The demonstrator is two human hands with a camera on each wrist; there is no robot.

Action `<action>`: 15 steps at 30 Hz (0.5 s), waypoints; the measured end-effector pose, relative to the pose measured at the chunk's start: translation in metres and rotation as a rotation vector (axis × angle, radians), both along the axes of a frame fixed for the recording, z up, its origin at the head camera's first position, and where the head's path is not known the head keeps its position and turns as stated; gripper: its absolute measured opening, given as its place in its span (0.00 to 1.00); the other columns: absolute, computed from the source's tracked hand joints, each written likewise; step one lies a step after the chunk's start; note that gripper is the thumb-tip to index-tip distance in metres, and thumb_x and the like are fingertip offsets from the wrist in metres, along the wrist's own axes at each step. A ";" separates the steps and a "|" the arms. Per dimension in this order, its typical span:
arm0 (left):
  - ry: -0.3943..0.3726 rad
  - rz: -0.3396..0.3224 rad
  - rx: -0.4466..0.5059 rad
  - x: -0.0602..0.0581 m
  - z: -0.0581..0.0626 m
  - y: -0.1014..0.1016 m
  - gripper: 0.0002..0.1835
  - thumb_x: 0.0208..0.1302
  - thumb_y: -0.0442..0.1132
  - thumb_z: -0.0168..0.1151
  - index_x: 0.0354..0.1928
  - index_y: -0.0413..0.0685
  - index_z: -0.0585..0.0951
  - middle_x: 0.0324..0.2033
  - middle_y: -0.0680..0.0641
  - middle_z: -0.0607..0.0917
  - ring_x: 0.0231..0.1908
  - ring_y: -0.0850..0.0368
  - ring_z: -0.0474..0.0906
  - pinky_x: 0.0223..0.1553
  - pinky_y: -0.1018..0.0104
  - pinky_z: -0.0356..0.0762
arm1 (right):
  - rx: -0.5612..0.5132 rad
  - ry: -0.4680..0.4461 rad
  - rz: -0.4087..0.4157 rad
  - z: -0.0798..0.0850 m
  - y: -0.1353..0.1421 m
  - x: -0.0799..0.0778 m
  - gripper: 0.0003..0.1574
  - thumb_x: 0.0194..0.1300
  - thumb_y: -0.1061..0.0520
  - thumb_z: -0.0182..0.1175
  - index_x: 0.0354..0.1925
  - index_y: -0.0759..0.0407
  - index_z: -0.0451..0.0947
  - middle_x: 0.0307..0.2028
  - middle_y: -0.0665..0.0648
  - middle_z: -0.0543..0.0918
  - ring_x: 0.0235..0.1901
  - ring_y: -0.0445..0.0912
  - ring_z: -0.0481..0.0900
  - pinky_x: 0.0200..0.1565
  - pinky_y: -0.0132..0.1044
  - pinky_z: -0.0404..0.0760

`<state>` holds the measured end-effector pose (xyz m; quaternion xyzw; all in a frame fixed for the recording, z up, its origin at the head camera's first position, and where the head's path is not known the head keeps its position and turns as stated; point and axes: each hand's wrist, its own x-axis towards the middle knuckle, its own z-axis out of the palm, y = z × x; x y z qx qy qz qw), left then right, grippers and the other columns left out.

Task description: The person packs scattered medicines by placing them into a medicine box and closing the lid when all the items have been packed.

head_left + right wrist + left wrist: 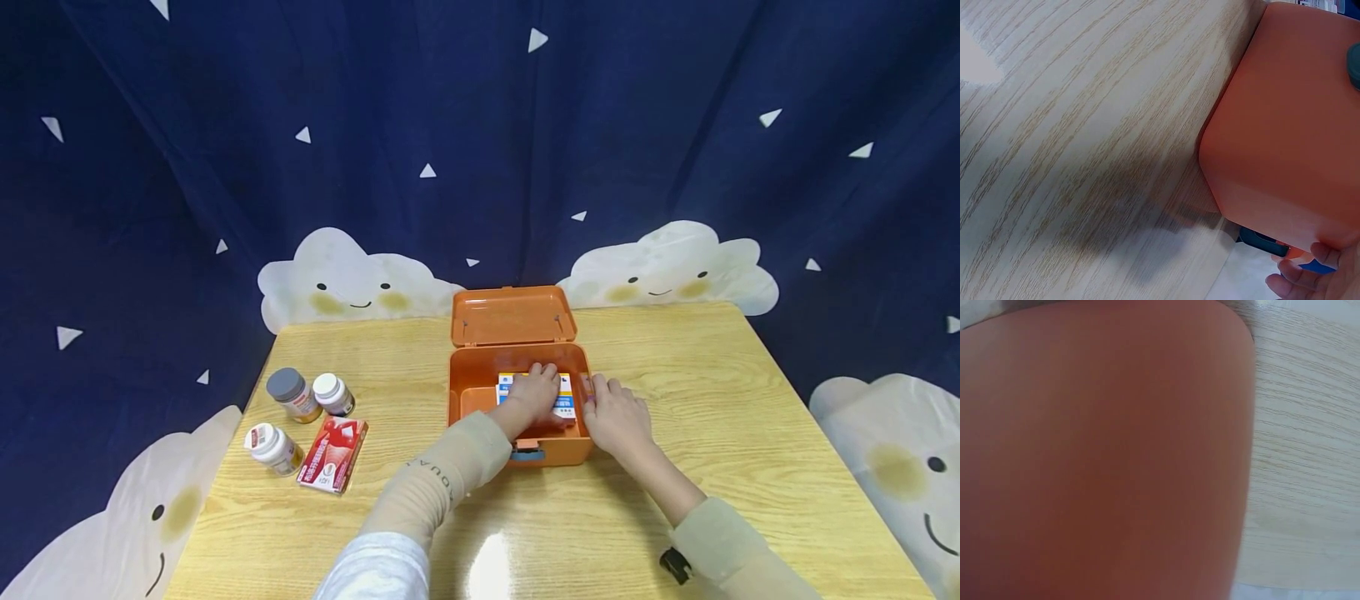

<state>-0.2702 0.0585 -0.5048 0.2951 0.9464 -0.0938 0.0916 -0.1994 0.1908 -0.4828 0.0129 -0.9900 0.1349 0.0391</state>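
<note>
An orange lidded box stands on the table with its lid raised at the back. Inside it, my left hand reaches over white-and-blue medicine boxes and holds one, its thumb hidden from the head view. My right hand grips the orange box's right wall, fingertips at the rim. In the right wrist view, its fingers curl near the edge of the orange wall. Blurred skin fills most of the left wrist view.
On the table's left lie a grey-capped bottle, two white-capped bottles and a red medicine box. A small black item is by the right sleeve. A dark blue curtain with clouds hangs behind the wooden table.
</note>
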 end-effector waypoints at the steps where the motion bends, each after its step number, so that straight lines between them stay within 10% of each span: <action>1: -0.003 0.002 0.007 0.000 0.000 0.000 0.44 0.46 0.72 0.55 0.61 0.52 0.68 0.52 0.52 0.67 0.50 0.56 0.62 0.43 0.58 0.76 | -0.001 -0.001 0.000 0.000 0.000 0.000 0.22 0.62 0.53 0.48 0.51 0.64 0.66 0.36 0.64 0.74 0.34 0.60 0.74 0.35 0.56 0.70; 15: -0.107 0.031 0.065 0.003 0.016 -0.018 0.42 0.50 0.72 0.51 0.64 0.58 0.66 0.61 0.51 0.65 0.58 0.53 0.62 0.51 0.55 0.71 | 0.000 -0.042 -0.006 0.000 0.000 -0.001 0.23 0.63 0.53 0.47 0.54 0.64 0.64 0.38 0.64 0.73 0.36 0.60 0.74 0.37 0.56 0.71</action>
